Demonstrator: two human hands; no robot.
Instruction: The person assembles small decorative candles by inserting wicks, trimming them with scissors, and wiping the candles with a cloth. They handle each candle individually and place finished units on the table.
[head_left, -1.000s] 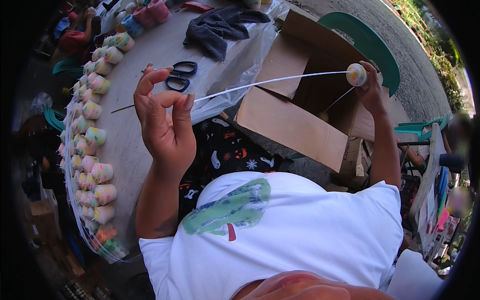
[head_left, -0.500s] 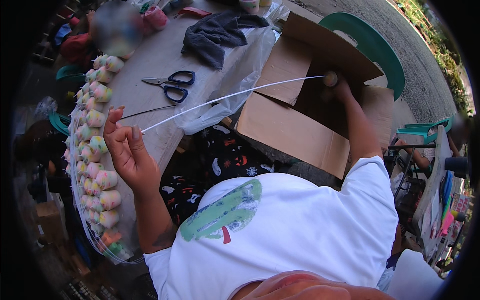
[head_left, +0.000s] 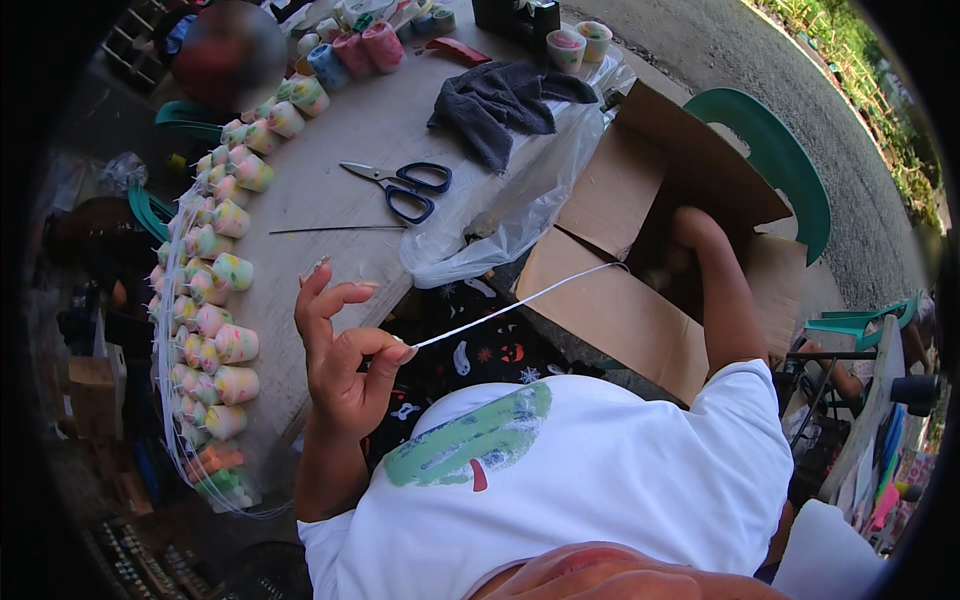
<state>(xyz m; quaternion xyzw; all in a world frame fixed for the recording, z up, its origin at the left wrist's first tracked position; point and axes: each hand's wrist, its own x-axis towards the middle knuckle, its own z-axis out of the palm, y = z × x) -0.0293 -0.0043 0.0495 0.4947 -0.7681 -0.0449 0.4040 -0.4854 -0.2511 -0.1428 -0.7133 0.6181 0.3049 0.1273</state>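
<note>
My left hand [head_left: 350,375] pinches the end of a white string [head_left: 510,305] between thumb and forefinger, its other fingers raised. The string slants up to the right, over the near flap of an open cardboard box [head_left: 605,285], and drops inside. My right hand [head_left: 697,228] reaches down into the box; shadow hides its fingers, so I cannot tell what they hold. Left of the box, on the table, lie scissors [head_left: 405,184] with dark blue handles and a thin dark rod [head_left: 335,229].
Several speckled pastel cup-shaped pieces [head_left: 232,272] with white strings line the table's left edge. A dark grey cloth [head_left: 505,108] and clear plastic sheeting [head_left: 465,235] lie near the box. Behind the box stands a green chair [head_left: 800,170]. Two cups [head_left: 567,50] sit at the table's far end.
My right hand has gone deeper into the box with the round, pale piece it held, now out of sight. My left hand has moved right and down, and the string between them is shorter.
</note>
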